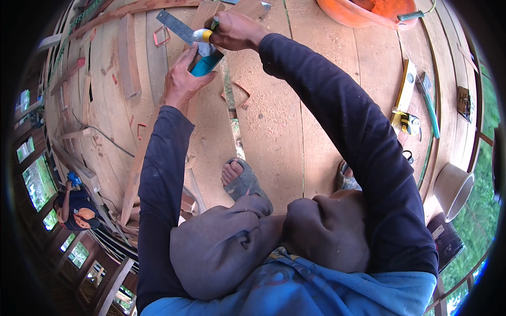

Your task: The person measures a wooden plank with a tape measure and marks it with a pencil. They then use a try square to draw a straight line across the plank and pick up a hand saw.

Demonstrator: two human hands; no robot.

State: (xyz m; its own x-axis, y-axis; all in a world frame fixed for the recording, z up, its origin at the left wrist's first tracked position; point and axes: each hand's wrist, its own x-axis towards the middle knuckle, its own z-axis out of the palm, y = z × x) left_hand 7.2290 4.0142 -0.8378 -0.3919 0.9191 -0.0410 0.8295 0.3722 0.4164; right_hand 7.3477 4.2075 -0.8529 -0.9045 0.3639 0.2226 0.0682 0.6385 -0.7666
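Observation:
At the far side, my left hand (183, 79) grips what looks like a try square, with a steel blade (176, 27) and a teal-and-grey handle (205, 64). The square rests across a wooden beam (206, 13). My right hand (232, 30) is closed over the square's corner, its fingers bent. A thin green-ended stick (214, 23) pokes out of it, its kind unclear. A yellow-and-white piece (202, 35) shows by the right fingertips; whether it belongs to the square I cannot tell.
Sawdust covers the plank floor (327, 105), which has a long gap. An orange basin (363, 11) stands far right; a hammer (429, 105), spirit level (405, 87), tape measure (410, 124) and bucket (454, 190) are at right. Offcuts (128, 58) lie left. Another person (78, 208) works at far left.

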